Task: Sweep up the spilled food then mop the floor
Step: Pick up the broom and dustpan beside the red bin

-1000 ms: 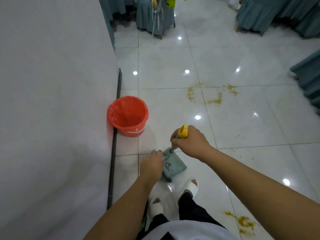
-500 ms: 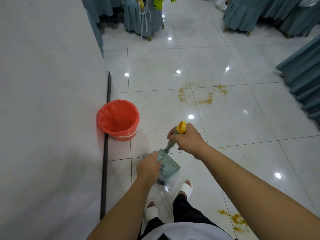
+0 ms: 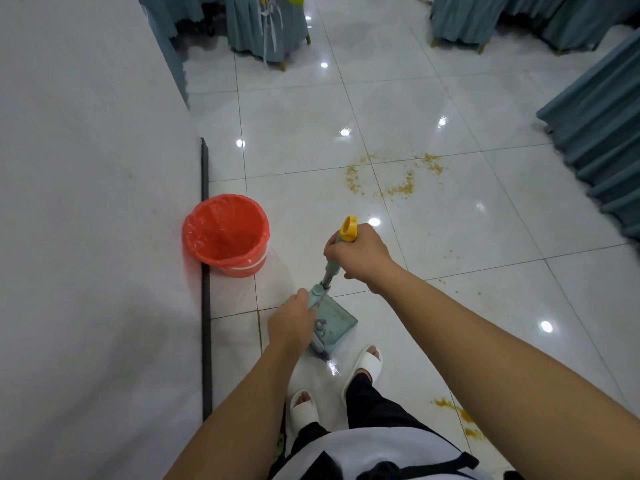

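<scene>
Yellow crumbs of spilled food (image 3: pixel 398 176) lie scattered on the white tile floor ahead, with a smaller wet yellow patch (image 3: pixel 457 415) near my right foot. A teal dustpan (image 3: pixel 334 323) stands on the floor in front of my feet, a dark broom head resting in it. My right hand (image 3: pixel 356 258) is closed around a long handle just below its yellow cap (image 3: pixel 348 228). My left hand (image 3: pixel 291 322) grips a second teal handle (image 3: pixel 316 294) beside the dustpan. Which handle belongs to the pan I cannot tell.
A red-lined bin (image 3: pixel 227 233) stands against the white wall (image 3: pixel 86 220) to my left, by a dark baseboard strip (image 3: pixel 205 271). Chairs in teal covers (image 3: pixel 270 26) stand at the back, and a teal-draped table (image 3: pixel 599 133) is on the right.
The view has shifted slightly forward and right. Both hands keep their grips, and the dustpan and broom stay in front of my feet.
</scene>
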The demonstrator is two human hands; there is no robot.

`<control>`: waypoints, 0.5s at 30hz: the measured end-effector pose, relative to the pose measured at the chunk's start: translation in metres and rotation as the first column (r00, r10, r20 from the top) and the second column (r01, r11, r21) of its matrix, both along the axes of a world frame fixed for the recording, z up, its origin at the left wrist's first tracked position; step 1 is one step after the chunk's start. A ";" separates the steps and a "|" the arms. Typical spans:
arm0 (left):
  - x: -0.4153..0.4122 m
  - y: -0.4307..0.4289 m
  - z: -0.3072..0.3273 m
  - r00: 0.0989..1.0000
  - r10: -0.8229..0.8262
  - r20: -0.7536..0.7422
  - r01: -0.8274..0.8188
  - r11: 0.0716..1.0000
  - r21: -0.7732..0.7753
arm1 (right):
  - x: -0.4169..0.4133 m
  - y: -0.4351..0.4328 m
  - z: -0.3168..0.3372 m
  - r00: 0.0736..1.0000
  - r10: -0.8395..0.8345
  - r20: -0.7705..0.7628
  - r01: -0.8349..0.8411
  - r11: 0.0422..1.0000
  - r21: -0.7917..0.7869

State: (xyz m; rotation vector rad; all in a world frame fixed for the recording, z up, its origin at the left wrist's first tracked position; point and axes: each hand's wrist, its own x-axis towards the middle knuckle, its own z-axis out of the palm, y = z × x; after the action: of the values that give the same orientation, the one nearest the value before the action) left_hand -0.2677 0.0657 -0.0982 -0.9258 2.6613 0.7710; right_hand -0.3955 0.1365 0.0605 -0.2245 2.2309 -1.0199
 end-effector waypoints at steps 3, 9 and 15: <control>-0.003 0.000 0.007 1.000 -0.004 0.001 0.004 1.000 0.024 | -0.006 -0.002 -0.005 0.996 -0.079 0.032 0.079 0.997 -0.005; 0.050 0.014 0.009 0.999 0.016 0.033 -0.017 0.999 0.043 | -0.086 0.064 0.007 0.920 -0.379 0.101 0.386 0.920 -0.064; 0.044 0.010 0.006 0.999 0.004 0.053 -0.008 0.996 0.085 | -0.057 0.071 -0.020 0.984 -0.175 0.027 0.174 0.984 0.032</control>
State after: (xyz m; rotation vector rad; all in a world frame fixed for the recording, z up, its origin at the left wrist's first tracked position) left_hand -0.2240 0.0760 -0.0921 -0.9201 2.5602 0.8429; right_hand -0.4522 0.2075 0.0401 -0.0001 2.2672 -1.0735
